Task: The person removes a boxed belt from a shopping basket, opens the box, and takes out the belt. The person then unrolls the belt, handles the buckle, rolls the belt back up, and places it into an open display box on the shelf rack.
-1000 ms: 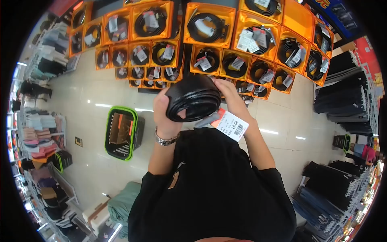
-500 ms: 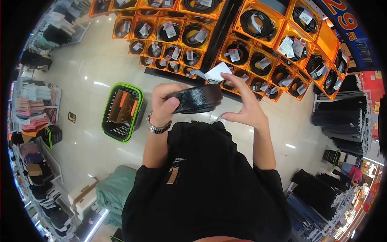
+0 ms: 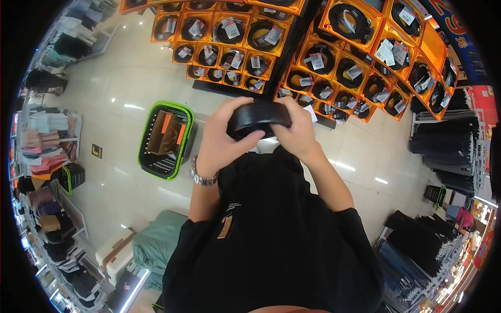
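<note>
A coiled black belt [image 3: 259, 116] is held in front of my chest between both hands. My left hand [image 3: 225, 136], with a metal watch at the wrist, grips the coil's left side, thumb along its lower edge. On the other side my right hand [image 3: 298, 131] holds the coil's right end, its thumb against the lower edge. Part of a white price tag [image 3: 311, 113] shows behind my right hand. Beyond the hands, orange boxes [image 3: 348, 73] with coiled, tagged belts stand in tiers on a dark display.
A green-rimmed black basket [image 3: 183, 166] with brown and orange items stands on the floor to the left. Clothes racks line the right side [image 3: 443, 141] and the left side [image 3: 49, 125]. Green fabric [image 3: 156, 242] lies over something at the lower left.
My right hand, apart from the belt half a second ago, has closed on its right end. The belt has turned, and its tag has swung behind my right hand. The display has shifted slightly in view.
</note>
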`<state>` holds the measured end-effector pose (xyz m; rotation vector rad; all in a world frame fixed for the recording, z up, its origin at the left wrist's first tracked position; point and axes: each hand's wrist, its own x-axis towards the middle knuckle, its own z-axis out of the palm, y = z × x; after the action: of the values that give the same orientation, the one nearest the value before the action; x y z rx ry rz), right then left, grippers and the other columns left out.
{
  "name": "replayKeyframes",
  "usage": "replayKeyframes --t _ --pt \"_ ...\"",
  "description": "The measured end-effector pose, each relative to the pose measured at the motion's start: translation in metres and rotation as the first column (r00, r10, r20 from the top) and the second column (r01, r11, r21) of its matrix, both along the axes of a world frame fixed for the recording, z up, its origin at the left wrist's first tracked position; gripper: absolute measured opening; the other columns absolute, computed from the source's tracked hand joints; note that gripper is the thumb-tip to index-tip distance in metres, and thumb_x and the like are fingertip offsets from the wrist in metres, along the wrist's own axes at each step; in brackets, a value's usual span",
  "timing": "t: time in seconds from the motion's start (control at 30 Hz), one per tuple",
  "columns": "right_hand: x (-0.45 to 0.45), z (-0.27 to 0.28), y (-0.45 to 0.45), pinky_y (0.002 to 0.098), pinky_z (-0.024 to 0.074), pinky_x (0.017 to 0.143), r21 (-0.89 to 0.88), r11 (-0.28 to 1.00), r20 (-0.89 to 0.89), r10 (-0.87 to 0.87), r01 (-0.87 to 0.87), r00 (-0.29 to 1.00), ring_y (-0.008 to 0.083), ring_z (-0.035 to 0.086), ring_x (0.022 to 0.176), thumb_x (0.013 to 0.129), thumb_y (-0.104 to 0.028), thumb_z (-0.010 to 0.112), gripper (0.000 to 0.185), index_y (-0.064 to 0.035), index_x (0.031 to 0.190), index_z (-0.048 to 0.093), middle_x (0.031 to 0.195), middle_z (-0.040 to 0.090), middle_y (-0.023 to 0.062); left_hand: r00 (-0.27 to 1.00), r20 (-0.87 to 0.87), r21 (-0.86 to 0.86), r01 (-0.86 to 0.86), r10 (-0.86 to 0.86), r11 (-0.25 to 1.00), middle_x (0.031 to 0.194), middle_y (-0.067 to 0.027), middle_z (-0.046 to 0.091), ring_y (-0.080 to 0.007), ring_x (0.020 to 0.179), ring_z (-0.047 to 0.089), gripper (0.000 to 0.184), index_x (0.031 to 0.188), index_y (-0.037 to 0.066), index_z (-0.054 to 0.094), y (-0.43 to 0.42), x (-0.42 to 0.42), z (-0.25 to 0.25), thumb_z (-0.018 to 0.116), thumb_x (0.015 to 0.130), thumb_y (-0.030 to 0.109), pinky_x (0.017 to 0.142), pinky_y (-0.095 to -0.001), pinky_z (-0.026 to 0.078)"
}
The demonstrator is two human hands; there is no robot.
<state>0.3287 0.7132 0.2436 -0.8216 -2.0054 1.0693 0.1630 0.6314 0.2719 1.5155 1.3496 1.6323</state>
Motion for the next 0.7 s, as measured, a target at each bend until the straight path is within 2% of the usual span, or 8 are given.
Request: replayKeyframes --t 0.07,0.17,0.2,0.33,0.5,0.57,0.6,0.7 --pt "-0.004 0.008 -0.006 0.0403 0.0467 0.073 0.213 0.976 0.171 0.003 -0.04 0.985 0.0325 0.06 0.084 0.066 -0.008 0.072 0.033 -0.0056 0.094 0.055 0.086 0.062 0.0121 0.924 -0.368 -0.13 -0.161 0.103 0.978 0.084 -0.0085 0.062 -0.0209 0.073 0.062 0.043 0.105 0.005 0.061 -0.008 0.004 0.009 0.074 0.064 0.006 0.068 -0.0283 0.049" --pt "-0.007 0.007 -0.012 0.0412 0.0438 0.082 0.273 0.957 0.278 0.015 -0.094 0.96 0.0327 0.056 0.095 0.065 -0.009 0.073 0.036 -0.0054 0.097 0.056 0.097 0.06 0.0129 0.841 -0.536 -0.106 -0.15 0.071 0.983 0.083 -0.0096 0.061 -0.0245 0.072 0.062 0.04 0.101 0.007 0.063 -0.007 0.004 -0.002 0.07 0.062 0.0 0.067 -0.0291 0.049" --pt "-0.009 0.006 -0.014 0.0413 0.0423 0.086 0.257 0.959 0.315 0.031 -0.117 0.949 0.0332 0.054 0.101 0.064 -0.01 0.074 0.04 -0.0049 0.1 0.056 0.104 0.059 0.0141 0.871 -0.48 -0.082 -0.162 0.103 0.983 0.086 -0.0094 0.063 -0.0321 0.077 0.062 0.04 0.096 0.008 0.063 -0.005 0.004 -0.009 0.073 0.058 0.004 0.066 -0.0336 0.05" --pt "-0.008 0.025 -0.027 0.0417 0.0412 0.092 0.416 0.909 0.131 -0.052 -0.007 0.99 0.0357 0.049 0.109 0.064 -0.014 0.077 0.063 -0.0014 0.12 0.05 0.121 0.048 0.0176 0.939 -0.266 -0.048 -0.238 0.217 0.97 0.089 -0.0107 0.065 -0.0289 0.08 0.064 0.04 0.096 0.006 0.062 -0.003 -0.001 -0.022 0.071 0.058 -0.004 0.069 -0.0312 0.051" --pt "0.028 -0.016 -0.051 0.0353 0.045 0.073 0.459 0.884 -0.072 0.129 -0.082 0.989 0.0291 0.057 0.076 0.072 -0.013 0.07 0.026 -0.0024 0.094 0.063 0.082 0.061 0.009 0.943 -0.013 0.042 -0.331 0.331 0.943 0.088 -0.0065 0.064 -0.0138 0.079 0.06 0.037 0.096 0.001 0.061 -0.008 -0.011 -0.031 0.065 0.061 -0.011 0.072 -0.0245 0.048" --pt "0.031 -0.043 -0.056 0.029 0.0441 0.069 -0.138 0.977 -0.05 0.154 -0.159 0.987 0.0209 0.057 0.074 0.081 -0.012 0.061 0.017 -0.0024 0.096 0.064 0.08 0.061 0.0085 0.926 0.06 0.055 -0.376 0.373 0.925 0.088 -0.0051 0.061 -0.0125 0.079 0.058 0.038 0.096 0.001 0.061 -0.01 -0.009 -0.031 0.064 0.06 -0.013 0.072 -0.0235 0.046" --pt "0.027 -0.05 -0.056 0.0247 0.0426 0.067 -0.51 0.837 -0.182 0.119 -0.197 0.976 0.0153 0.055 0.072 0.091 -0.018 0.049 0.023 -0.0021 0.1 0.064 0.082 0.063 0.0078 0.93 0.049 0.053 -0.366 0.363 0.929 0.088 -0.0051 0.061 -0.0125 0.079 0.058 0.038 0.096 0.001 0.061 -0.011 -0.009 -0.033 0.064 0.06 -0.013 0.072 -0.0235 0.046" --pt "0.015 -0.068 -0.052 0.027 0.0391 0.07 -0.711 0.415 -0.652 -0.085 -0.567 0.754 0.0153 0.048 0.07 0.092 -0.048 0.04 0.053 -0.0016 0.108 0.058 0.08 0.059 0.0063 0.917 0.114 0.084 -0.392 0.382 0.916 0.088 -0.0043 0.057 -0.0118 0.079 0.054 0.038 0.096 0.001 0.06 -0.013 -0.01 -0.041 0.064 0.061 -0.014 0.072 -0.0225 0.044"
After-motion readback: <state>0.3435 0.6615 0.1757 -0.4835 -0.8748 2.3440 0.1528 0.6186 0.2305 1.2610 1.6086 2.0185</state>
